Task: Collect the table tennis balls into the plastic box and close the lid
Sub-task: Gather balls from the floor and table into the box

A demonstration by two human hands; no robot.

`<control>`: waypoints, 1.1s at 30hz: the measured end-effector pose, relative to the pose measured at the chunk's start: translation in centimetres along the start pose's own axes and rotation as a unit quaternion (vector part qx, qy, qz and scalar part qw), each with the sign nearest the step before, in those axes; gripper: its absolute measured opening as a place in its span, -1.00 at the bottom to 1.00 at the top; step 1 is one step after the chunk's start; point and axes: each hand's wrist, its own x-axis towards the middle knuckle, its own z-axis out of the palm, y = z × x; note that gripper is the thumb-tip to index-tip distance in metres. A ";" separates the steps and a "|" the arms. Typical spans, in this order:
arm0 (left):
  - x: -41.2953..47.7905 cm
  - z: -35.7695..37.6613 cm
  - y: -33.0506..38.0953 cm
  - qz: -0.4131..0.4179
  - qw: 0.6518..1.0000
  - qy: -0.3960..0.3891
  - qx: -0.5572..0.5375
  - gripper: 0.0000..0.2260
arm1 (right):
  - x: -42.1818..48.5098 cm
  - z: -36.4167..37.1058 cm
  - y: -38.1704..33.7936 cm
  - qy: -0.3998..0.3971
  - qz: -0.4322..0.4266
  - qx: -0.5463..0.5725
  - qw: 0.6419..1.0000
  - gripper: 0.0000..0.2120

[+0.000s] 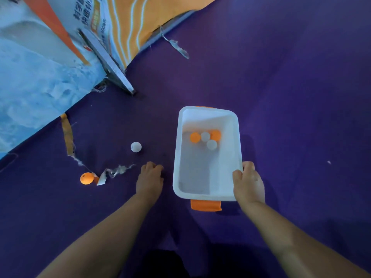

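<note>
I look down on a purple carpet (281, 77) that fills most of my view. At far left a printed banner (40, 77) in pale blue, with orange patches and Chinese characters, lies against a grey metal bar (108, 63) that slants down to the carpet. Beside it is a panel with orange and white stripes (128, 27). A frayed orange strip (68, 135) trails from the banner's edge into loose white threads (118, 169). A ragged white shred (178, 47) lies farther off, and a tiny pale speck (329, 162) lies to my right.
</note>
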 end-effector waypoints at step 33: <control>-2.2 -9.4 6.6 0.192 0.953 0.129 -0.193 -0.62 | -2.1 4.1 -3.2 -0.007 -0.030 0.028 0.999 -0.94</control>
